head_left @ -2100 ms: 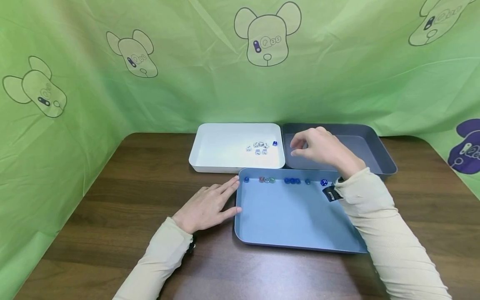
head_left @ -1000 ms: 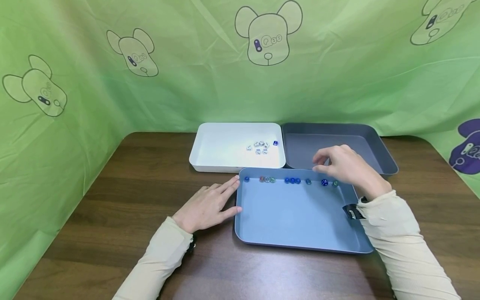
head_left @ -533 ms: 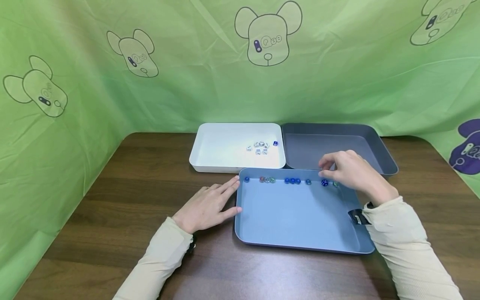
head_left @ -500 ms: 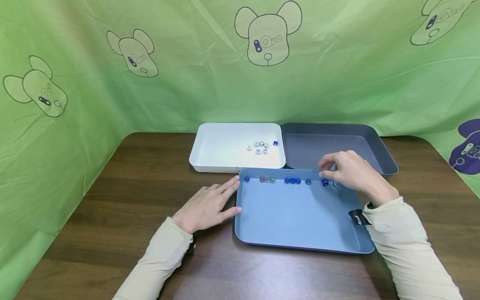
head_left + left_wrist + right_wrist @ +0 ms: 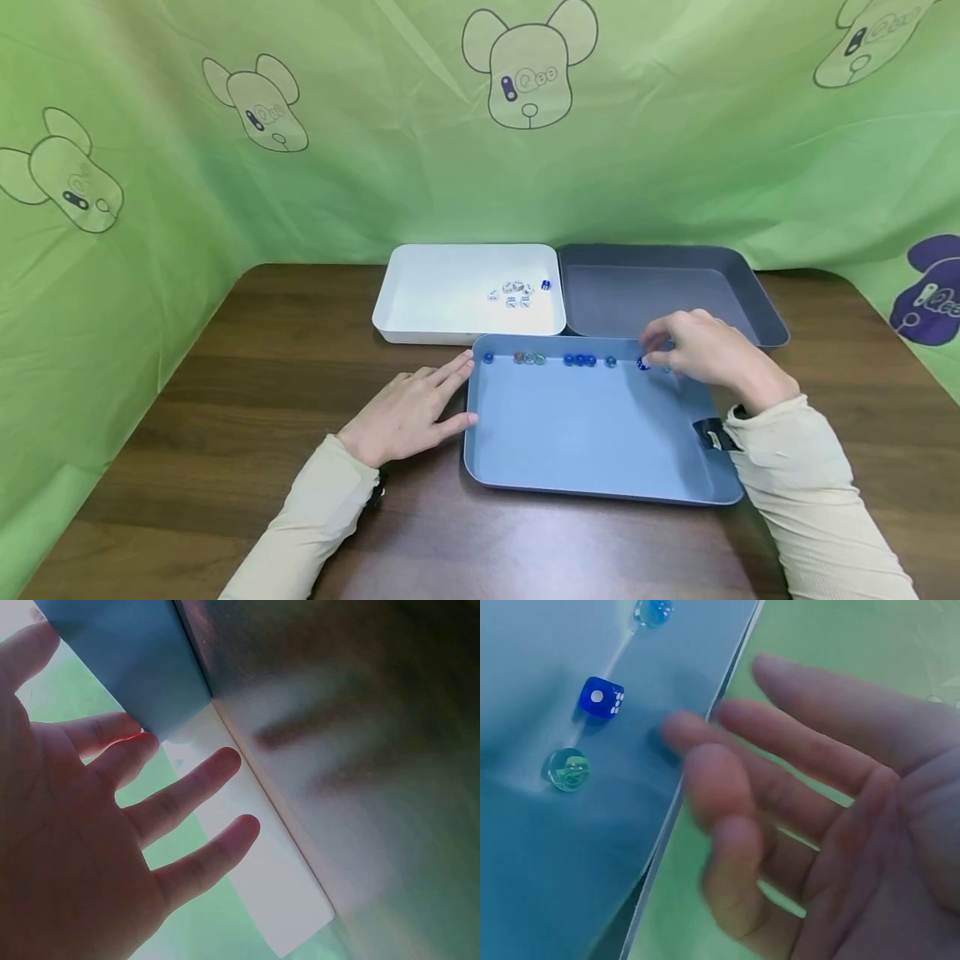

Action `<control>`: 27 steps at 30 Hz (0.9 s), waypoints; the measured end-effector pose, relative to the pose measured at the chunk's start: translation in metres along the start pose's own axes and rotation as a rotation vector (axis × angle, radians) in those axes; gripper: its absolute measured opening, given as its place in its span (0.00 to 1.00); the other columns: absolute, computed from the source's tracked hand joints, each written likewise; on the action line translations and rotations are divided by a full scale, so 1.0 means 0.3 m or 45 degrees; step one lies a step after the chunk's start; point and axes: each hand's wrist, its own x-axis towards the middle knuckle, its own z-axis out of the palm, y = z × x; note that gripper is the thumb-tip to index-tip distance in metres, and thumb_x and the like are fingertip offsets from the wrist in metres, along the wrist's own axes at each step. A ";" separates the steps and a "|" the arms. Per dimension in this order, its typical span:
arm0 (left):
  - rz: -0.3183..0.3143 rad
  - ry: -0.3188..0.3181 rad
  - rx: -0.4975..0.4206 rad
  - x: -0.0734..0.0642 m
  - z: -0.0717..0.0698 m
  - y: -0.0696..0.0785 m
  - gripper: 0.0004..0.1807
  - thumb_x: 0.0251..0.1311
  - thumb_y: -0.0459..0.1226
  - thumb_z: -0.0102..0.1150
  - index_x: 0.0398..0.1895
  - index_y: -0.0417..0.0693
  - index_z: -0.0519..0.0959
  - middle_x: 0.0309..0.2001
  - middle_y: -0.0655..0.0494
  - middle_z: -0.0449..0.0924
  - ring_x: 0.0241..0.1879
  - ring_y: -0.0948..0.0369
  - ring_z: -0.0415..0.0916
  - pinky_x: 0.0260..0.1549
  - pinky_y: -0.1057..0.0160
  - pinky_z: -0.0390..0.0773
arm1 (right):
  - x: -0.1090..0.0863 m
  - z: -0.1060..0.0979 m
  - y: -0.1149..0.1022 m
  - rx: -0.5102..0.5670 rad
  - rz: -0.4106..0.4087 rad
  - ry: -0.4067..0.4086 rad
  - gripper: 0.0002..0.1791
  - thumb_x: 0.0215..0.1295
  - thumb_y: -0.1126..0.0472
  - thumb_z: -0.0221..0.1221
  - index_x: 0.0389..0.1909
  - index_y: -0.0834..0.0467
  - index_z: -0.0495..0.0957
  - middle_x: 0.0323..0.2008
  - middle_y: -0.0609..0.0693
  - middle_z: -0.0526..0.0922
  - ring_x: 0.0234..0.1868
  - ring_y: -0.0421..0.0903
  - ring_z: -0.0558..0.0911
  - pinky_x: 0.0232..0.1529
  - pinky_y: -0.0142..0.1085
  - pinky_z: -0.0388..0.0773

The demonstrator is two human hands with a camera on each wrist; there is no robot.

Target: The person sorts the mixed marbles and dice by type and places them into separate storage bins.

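Observation:
My left hand (image 5: 405, 417) lies with straight fingers at the left edge of the blue tray (image 5: 585, 433), its fingertips touching the rim. My right hand (image 5: 705, 354) is over the tray's far right part, fingers loosely bent and holding nothing. Its thumb and fingertips are at a dark blue die (image 5: 642, 364), partly covering it in the head view. The right wrist view shows the blue die (image 5: 601, 697) a little apart from the fingers, between a green marble (image 5: 568, 769) and a light blue marble (image 5: 654, 611). Left of these, a row of marbles (image 5: 580, 360) lies along the far wall.
Behind the blue tray stand a white tray (image 5: 435, 292) with several white dice (image 5: 517, 287) and one blue die (image 5: 545, 285), and a dark grey tray (image 5: 675, 292). All stand on a brown wooden table (image 5: 225, 400). A green curtain (image 5: 375, 167) hangs behind.
My right hand has come from above the grey tray, moving right and toward me, then down to the blue die. The left hand stays at the tray's edge. The head view has shifted slightly.

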 end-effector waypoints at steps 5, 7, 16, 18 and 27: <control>0.013 0.002 0.005 0.001 -0.001 -0.004 0.40 0.75 0.58 0.47 0.78 0.41 0.59 0.80 0.51 0.51 0.67 0.45 0.69 0.60 0.41 0.70 | 0.005 0.007 0.005 -0.020 0.022 -0.100 0.14 0.67 0.63 0.63 0.51 0.65 0.83 0.44 0.57 0.86 0.21 0.41 0.80 0.35 0.46 0.76; 0.016 0.006 0.008 0.002 -0.001 -0.005 0.40 0.75 0.58 0.47 0.78 0.41 0.59 0.80 0.51 0.51 0.67 0.45 0.69 0.60 0.41 0.71 | 0.007 0.010 0.005 -0.023 0.010 -0.102 0.14 0.67 0.65 0.62 0.50 0.66 0.83 0.44 0.57 0.86 0.21 0.41 0.79 0.34 0.44 0.76; 0.017 0.002 0.003 0.003 -0.002 -0.006 0.40 0.75 0.58 0.47 0.78 0.41 0.59 0.79 0.51 0.51 0.67 0.45 0.69 0.60 0.41 0.71 | 0.016 0.022 0.004 -0.017 -0.007 -0.098 0.12 0.64 0.69 0.62 0.48 0.65 0.83 0.34 0.49 0.84 0.20 0.41 0.77 0.28 0.40 0.72; 0.016 0.003 0.006 0.003 -0.002 -0.006 0.40 0.75 0.58 0.47 0.78 0.41 0.59 0.79 0.51 0.51 0.67 0.44 0.69 0.60 0.41 0.70 | 0.018 0.026 0.003 -0.060 -0.002 -0.093 0.12 0.61 0.70 0.63 0.46 0.63 0.84 0.33 0.48 0.83 0.22 0.41 0.77 0.29 0.41 0.72; 0.004 -0.005 -0.003 0.000 -0.003 -0.002 0.40 0.75 0.58 0.47 0.79 0.42 0.59 0.80 0.51 0.51 0.67 0.45 0.69 0.61 0.41 0.70 | 0.033 0.059 -0.005 -0.274 0.006 -0.066 0.07 0.53 0.69 0.68 0.33 0.57 0.86 0.32 0.50 0.82 0.35 0.53 0.81 0.33 0.56 0.77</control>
